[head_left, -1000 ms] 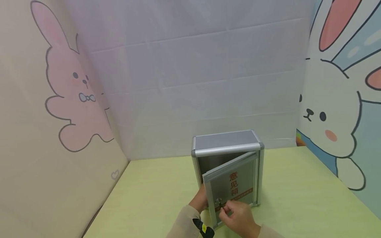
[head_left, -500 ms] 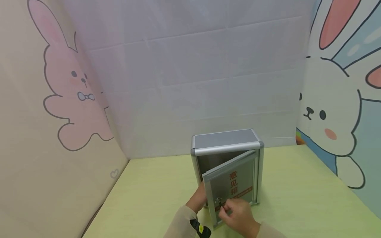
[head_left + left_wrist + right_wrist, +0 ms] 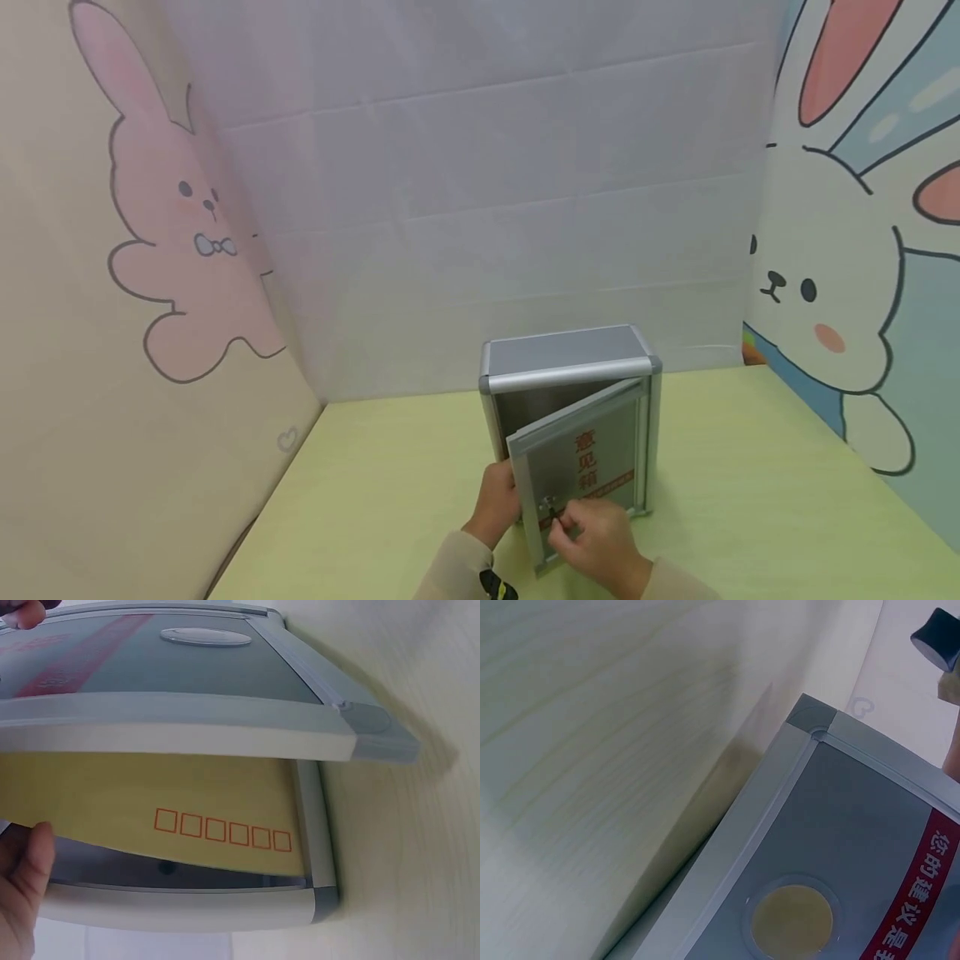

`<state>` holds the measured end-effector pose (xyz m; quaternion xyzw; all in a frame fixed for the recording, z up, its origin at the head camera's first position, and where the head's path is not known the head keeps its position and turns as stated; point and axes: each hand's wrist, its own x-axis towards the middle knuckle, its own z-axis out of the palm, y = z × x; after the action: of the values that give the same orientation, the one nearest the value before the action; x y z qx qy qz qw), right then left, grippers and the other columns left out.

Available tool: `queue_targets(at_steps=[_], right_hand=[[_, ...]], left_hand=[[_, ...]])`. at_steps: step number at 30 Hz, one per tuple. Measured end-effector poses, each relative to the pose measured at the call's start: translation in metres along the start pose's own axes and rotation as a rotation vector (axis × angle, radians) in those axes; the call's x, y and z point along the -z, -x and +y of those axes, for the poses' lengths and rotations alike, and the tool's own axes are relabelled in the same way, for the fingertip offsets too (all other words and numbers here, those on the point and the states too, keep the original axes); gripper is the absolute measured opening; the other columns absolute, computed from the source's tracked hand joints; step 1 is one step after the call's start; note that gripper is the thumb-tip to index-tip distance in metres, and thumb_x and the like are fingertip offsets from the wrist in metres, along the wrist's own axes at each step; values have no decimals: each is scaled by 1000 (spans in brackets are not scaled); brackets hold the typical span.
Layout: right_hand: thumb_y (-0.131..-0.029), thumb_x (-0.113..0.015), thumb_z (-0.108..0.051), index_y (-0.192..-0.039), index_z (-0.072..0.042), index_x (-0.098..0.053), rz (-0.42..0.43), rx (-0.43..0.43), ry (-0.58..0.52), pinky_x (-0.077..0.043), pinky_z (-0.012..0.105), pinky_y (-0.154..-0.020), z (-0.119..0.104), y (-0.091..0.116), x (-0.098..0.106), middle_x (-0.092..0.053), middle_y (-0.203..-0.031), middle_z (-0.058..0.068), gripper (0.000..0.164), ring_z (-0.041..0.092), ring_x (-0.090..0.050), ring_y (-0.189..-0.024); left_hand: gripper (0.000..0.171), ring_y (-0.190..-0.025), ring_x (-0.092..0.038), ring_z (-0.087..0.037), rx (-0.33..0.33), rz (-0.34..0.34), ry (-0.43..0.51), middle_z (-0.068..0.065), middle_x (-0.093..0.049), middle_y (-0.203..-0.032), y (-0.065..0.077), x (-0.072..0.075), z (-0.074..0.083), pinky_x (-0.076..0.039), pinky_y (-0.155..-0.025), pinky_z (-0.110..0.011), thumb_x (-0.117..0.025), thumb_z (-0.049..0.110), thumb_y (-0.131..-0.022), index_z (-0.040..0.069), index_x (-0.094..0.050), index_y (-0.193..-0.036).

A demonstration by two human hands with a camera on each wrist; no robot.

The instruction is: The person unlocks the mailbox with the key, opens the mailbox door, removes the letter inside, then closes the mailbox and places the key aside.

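A grey metal suggestion box (image 3: 570,354) stands with its lettered front door (image 3: 558,454) swung partly out. My left hand (image 3: 497,500) reaches into the gap at the door's free edge, its fingertips hidden in the head view. In the left wrist view, a yellow-brown envelope (image 3: 97,791) with red squares slants inside the box. The thumb of that hand overlaps the envelope's lower edge, with fingers behind it, pinching it. My right hand (image 3: 600,542) pinches a dark-headed key (image 3: 554,515) at the door lock (image 3: 547,502).
The box rests on a pale yellow table (image 3: 390,475). A pale curtain wall (image 3: 487,208) rises behind it, with rabbit-printed walls at both sides. An oval window (image 3: 791,921) and a red strip (image 3: 911,900) show on the door.
My left hand has drawn back toward me, so more of it shows beside the door edge. The right hand keeps its pinch at the lock; the door has hardly moved.
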<state>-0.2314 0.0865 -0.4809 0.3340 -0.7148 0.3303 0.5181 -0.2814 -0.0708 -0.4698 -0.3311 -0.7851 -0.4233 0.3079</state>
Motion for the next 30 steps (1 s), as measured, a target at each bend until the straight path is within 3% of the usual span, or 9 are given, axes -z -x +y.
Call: queue_targets(at_steps=[7,10,14,19,30], right_hand=[[-65,-57,-10,-56,-21,-41,-11,7,-13,-24,7,-44,-1,1,-1,-41,-47,-13,21,-8,-29,-45],[-66,-57,-11,-57,-21,-42,-14,7,-13,-24,7,-44,-1,1,-1,-41,-47,-13,21,-7,-30,-45],[-67,-57,-11,-57,-21,-42,-15,6,-9,-25,8,-43,0,1,-2,-42,-47,-13,21,-7,-31,-44],[-66,-58,-11,-56,-21,-42,-14,10,-7,-26,8,-43,1,-1,-2,-43,-47,-13,21,-6,-32,-44],[-63,-58,-11,-56,-21,-42,-2,15,-9,-27,8,-43,2,-1,-3,-43,-47,-12,20,-6,-32,-43]], left_hand=[[19,-51,-48,0,-124,188,-86,-5,-65,-61,6,0,-4,-38,-47,-13,-66,-15,-70,4,-65,-72],[25,-46,-33,0,-166,260,-120,-2,-54,-50,4,2,-4,-26,-45,-10,-61,-21,-67,3,-60,-68],[25,-48,-20,-1,-222,305,-129,1,-34,-46,-2,7,1,-17,-46,-9,-55,-19,-70,5,-51,-63],[27,-48,-25,0,-246,336,-103,0,-37,-48,-9,12,4,-20,-45,-8,-56,-18,-72,5,-48,-61],[20,-43,-46,-12,-139,361,-90,-8,-58,-55,-7,21,8,-38,-42,-17,-69,-21,-67,-3,-61,-68]])
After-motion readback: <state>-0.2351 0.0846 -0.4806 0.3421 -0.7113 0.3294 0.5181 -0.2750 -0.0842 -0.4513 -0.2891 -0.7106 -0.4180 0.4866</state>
